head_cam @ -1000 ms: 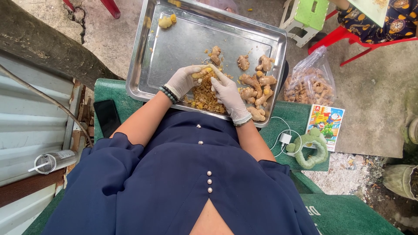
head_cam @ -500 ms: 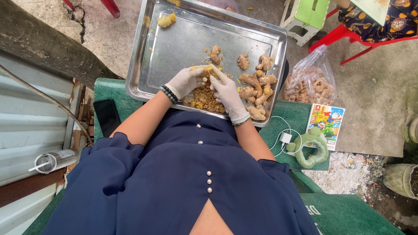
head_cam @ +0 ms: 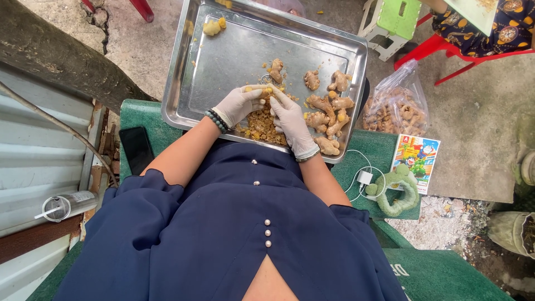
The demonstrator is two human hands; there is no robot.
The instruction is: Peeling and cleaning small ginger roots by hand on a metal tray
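Your left hand (head_cam: 238,104) and right hand (head_cam: 290,118) are both gloved and meet over the near middle of the steel tray (head_cam: 223,61). The fingers (head_cam: 257,92) of the left hand are curled shut around a small ginger piece (head_cam: 264,89). Its long axis runs roughly left to right, and its yellow peeled end points toward the right hand. The right hand's fingers are bent and pressed against that same piece from the right; whether they also grip a tool cannot be told.

The piece lies directly between the two sets of fingers, touching both. The left hand carries it; the right hand works on it. Neither hand has any reach to cover.

Directly below the hands, at the tray's near edge, lies the heap of peelings (head_cam: 261,126). Just to the right, near your right hand, lie the unpeeled ginger roots (head_cam: 329,114). At the tray's far left corner rest the peeled yellow pieces (head_cam: 212,26), well apart from both hands.

Outside the tray, the clear bag of ginger (head_cam: 397,108) sits to the right, and a black phone (head_cam: 135,147) lies to the near left on the green counter (head_cam: 139,114).
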